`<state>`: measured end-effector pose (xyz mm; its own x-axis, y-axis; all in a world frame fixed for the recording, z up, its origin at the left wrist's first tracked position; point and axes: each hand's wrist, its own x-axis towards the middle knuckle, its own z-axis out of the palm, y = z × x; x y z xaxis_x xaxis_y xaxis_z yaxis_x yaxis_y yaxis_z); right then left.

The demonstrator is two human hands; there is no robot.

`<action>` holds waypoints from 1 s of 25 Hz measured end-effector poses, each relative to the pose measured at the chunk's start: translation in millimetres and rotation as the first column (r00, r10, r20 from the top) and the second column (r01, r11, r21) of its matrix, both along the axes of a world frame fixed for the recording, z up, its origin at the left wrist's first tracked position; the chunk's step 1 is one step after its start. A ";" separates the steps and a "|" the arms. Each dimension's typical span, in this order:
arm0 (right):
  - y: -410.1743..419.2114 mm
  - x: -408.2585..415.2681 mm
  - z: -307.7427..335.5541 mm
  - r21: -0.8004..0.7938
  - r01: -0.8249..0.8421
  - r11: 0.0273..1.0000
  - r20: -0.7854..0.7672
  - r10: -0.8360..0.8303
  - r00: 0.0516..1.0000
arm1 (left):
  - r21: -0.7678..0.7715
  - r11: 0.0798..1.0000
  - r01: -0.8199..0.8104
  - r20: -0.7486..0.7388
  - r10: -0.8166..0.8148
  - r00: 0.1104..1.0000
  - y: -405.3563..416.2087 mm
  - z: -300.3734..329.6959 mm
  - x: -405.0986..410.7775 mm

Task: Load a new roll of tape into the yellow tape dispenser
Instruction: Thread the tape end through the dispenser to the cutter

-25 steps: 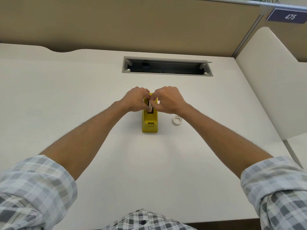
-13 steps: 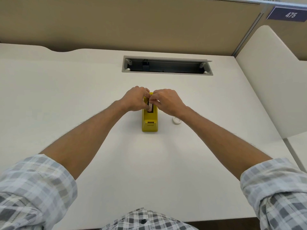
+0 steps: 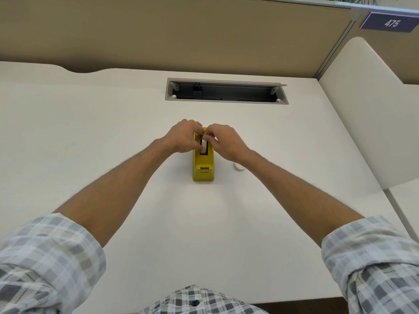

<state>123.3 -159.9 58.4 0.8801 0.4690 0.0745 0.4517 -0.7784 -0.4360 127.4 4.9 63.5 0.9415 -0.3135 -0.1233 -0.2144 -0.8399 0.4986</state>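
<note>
The yellow tape dispenser (image 3: 203,168) stands on the white desk (image 3: 113,137), its cutter end toward me. A white roll of tape (image 3: 203,144) sits upright in the dispenser's dark slot. My left hand (image 3: 182,137) pinches the roll from the left. From the right, my right hand (image 3: 225,142) pinches the same roll, fingertips meeting over the slot. A small white ring (image 3: 239,167), an empty tape core or spare roll, lies flat on the desk just right of the dispenser, partly hidden behind my right wrist.
An open grey cable tray (image 3: 226,91) is sunk into the desk behind the dispenser. A tan partition wall (image 3: 181,32) closes the back, and a cream divider panel (image 3: 367,105) stands at the right.
Both hands have stayed on the roll over the dispenser slot. The roll now sits a little lower in the slot, and my right wrist covers more of the small white ring.
</note>
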 end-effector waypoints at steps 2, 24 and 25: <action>-3.1 1.7 0.8 0.114 0.053 0.992 -0.087 -0.043 0.995 | -0.003 1.000 -0.009 0.000 0.009 1.000 -0.6 -0.9 -0.2; -0.3 -1.5 8.4 -0.122 -0.035 0.992 0.152 0.053 0.987 | 0.041 0.999 0.007 0.009 -0.007 1.000 -0.6 -8.1 4.7; 0.0 -1.3 7.9 -0.116 -0.024 0.993 0.159 0.042 0.986 | 0.045 0.999 0.008 0.012 -0.008 1.000 -0.6 -8.0 4.4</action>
<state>122.0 -159.9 66.3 0.8448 0.5110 0.1590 0.5351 -0.8020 -0.2656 131.9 4.4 55.4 0.9405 -0.3155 -0.1259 -0.2271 -0.8597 0.4575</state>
